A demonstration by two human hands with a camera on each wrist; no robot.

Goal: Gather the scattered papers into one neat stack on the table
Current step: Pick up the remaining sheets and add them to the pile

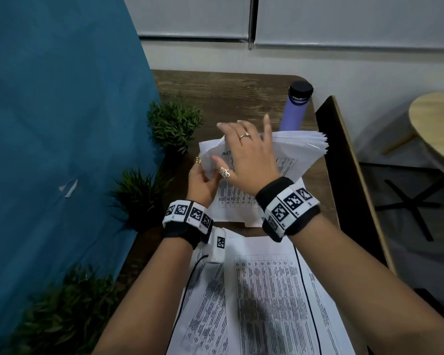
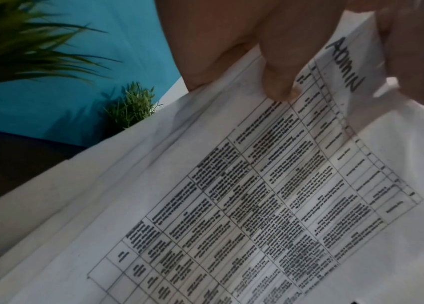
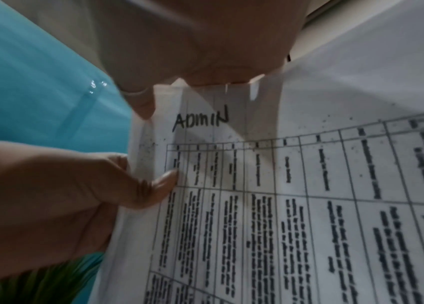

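Beside the table's [image 1: 215, 90] left-edge plants [image 1: 173, 121], my left hand [image 1: 203, 181] pinches the papers [image 1: 292, 152]; right hand [image 1: 249, 155] rests loosely spread on top, purple bottle [image 1: 294, 108] behind

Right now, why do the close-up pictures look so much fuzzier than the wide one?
Head view: dim but fairly sharp; the forearms shadow the papers near the camera. Left wrist view: the thumb and printed table are soft, too close to focus. Right wrist view: the grid lines bow from the wide lens; only "ADMIN" reads.

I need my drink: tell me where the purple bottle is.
In the head view the purple bottle stands upright at the table's far right corner, just behind the fanned papers.
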